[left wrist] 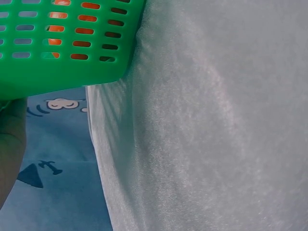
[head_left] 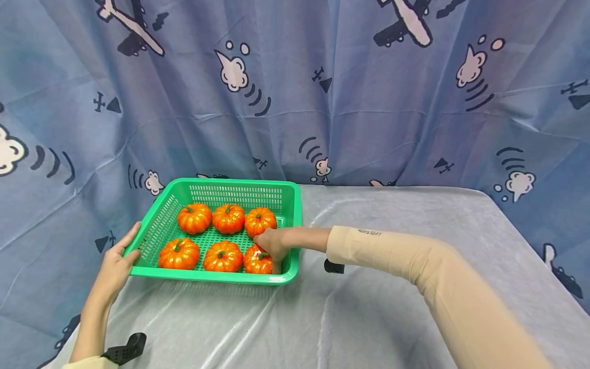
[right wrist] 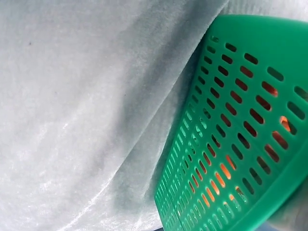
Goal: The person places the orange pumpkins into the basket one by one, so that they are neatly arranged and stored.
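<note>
A green plastic basket (head_left: 216, 277) holds several small glossy orange pumpkins in two rows. My left hand (head_left: 115, 264) grips its left rim near the front corner, thumb on the inner side; in the left wrist view the basket's slotted wall (left wrist: 62, 72) hangs above part of that hand (left wrist: 10, 149). Over the right rim reaches my right hand (head_left: 275, 245), fingers pointing down around the front right pumpkin (head_left: 256, 261) and partly covering it. Just behind that hand sits the back right pumpkin (head_left: 260, 221). In the right wrist view the basket wall (right wrist: 269, 43) hides most of the pumpkins.
Grey-white cloth covers the table (head_left: 392, 318), which extends right of the basket and in front of it. A blue curtain (head_left: 286, 128) with airplane prints hangs right behind the table and along its left side. Black straps (head_left: 126, 348) sit at the wrists.
</note>
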A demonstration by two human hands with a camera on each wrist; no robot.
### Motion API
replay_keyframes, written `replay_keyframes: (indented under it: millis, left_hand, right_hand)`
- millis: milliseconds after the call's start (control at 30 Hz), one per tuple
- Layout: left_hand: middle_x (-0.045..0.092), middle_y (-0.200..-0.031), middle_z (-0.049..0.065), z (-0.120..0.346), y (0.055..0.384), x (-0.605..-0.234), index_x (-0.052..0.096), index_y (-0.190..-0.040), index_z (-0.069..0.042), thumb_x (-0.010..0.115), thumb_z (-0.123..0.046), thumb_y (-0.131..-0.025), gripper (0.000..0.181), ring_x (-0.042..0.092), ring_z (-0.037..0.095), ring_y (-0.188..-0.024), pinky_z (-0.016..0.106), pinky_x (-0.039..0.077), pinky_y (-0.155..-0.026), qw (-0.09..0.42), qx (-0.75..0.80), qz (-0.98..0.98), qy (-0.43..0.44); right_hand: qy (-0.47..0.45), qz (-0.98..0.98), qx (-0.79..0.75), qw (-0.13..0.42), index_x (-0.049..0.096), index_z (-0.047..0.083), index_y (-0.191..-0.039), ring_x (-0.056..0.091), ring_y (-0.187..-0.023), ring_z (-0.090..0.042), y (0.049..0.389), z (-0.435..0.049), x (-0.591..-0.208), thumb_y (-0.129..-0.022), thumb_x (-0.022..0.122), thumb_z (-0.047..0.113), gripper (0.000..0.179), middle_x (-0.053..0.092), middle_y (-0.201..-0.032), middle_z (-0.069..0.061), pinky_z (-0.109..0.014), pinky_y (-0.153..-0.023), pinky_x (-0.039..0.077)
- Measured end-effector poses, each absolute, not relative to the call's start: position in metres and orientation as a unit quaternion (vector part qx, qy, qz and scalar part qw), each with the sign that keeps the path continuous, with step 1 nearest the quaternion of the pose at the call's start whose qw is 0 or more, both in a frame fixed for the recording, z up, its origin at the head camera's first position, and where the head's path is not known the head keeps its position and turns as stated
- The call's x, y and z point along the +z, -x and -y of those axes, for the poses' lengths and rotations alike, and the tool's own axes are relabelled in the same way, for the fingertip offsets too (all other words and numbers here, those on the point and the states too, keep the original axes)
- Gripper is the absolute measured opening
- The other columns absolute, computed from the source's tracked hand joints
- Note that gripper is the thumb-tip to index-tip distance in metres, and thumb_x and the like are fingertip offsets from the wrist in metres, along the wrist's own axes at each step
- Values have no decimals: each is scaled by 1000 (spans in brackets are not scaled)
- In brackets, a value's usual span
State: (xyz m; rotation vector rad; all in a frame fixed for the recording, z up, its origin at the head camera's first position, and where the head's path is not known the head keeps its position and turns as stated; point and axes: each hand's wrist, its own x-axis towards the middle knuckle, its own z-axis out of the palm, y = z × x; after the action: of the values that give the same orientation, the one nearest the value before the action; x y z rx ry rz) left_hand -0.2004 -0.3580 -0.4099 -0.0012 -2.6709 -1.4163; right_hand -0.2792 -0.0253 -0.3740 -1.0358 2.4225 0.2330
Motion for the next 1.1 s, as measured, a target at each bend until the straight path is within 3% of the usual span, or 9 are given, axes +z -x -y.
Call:
replay_keyframes:
  millis: [200, 367, 567, 667, 767, 833, 967, 1033, 1100]
  left_hand:
    - [13, -155, 24, 358, 201, -411, 13, -153, -17, 39, -5, -99, 61, 35, 0, -108, 8, 35, -73, 58, -471, 880, 5]
    - [14, -154, 25, 357, 202, -413, 14, -153, -15, 39, -3, -98, 62, 35, -6, -102, 8, 36, -72, 57, -473, 879, 12]
    - [12, -156, 20, 361, 202, -414, 13, -153, -17, 39, -7, -100, 60, 34, 13, -120, 9, 34, -73, 52, -465, 884, -4]
    - [9, -156, 18, 366, 201, -414, 12, -153, -15, 38, -8, -100, 59, 26, 24, -132, 9, 32, -74, 54, -465, 883, -12]
    - [8, -156, 17, 372, 199, -415, 11, -153, -15, 38, -9, -101, 59, 23, 24, -134, 9, 30, -74, 55, -460, 886, -12]
    - [8, -156, 18, 374, 199, -417, 10, -153, -15, 37, -10, -101, 59, 28, 26, -129, 11, 31, -74, 54, -448, 892, -9]
    - [9, -156, 22, 382, 198, -414, 10, -153, -13, 35, -11, -102, 57, 21, 42, -137, 40, 32, -100, 52, -398, 916, 17]
    - [4, -156, 22, 388, 199, -410, 7, -154, -12, 31, -15, -104, 55, 9, 53, -137, 62, 17, -105, 39, -378, 924, 46]
    - [-4, -156, 21, 395, 204, -404, -1, -154, -12, 24, -20, -106, 54, -2, 54, -136, 66, 2, -105, 19, -370, 925, 81]
  right_hand:
    - [357, -893, 67, 264, 42, 9, -133, 56, -104, -14, 278, 26, -375, -65, 89, 29, 85, 59, -109, -4, -23, -82, 48]
    - [352, -895, 66, 268, 44, 8, -128, 55, -99, -13, 277, 24, -373, -65, 90, 27, 80, 59, -103, -1, -21, -81, 48]
    - [378, -881, 87, 271, 49, 8, -111, 49, -85, -12, 278, 24, -360, -66, 89, 29, 64, 47, -85, 4, -20, -73, 44]
    - [399, -872, 90, 268, 53, 6, -109, 46, -82, -12, 277, 25, -349, -66, 89, 30, 61, 46, -83, 4, -19, -72, 43]
    - [419, -869, 63, 256, 55, 2, -116, 49, -84, -16, 276, 24, -338, -71, 86, 29, 61, 56, -89, -2, -23, -75, 44]
    - [418, -875, 16, 242, 54, -2, -125, 54, -94, -19, 273, 18, -333, -77, 81, 28, 62, 63, -105, -8, -26, -84, 45]
    - [381, -895, -133, 190, 47, -5, -136, 52, -118, -27, 269, -8, -327, -89, 69, 25, 60, 55, -133, -17, -36, -100, 41]
    - [352, -903, -199, 146, 48, -5, -136, 51, -121, -30, 268, -29, -328, -91, 65, 23, 57, 52, -136, -18, -40, -101, 40]
    - [317, -911, -242, 107, 48, -6, -136, 53, -119, -33, 266, -55, -330, -92, 64, 22, 55, 52, -136, -20, -42, -98, 43]
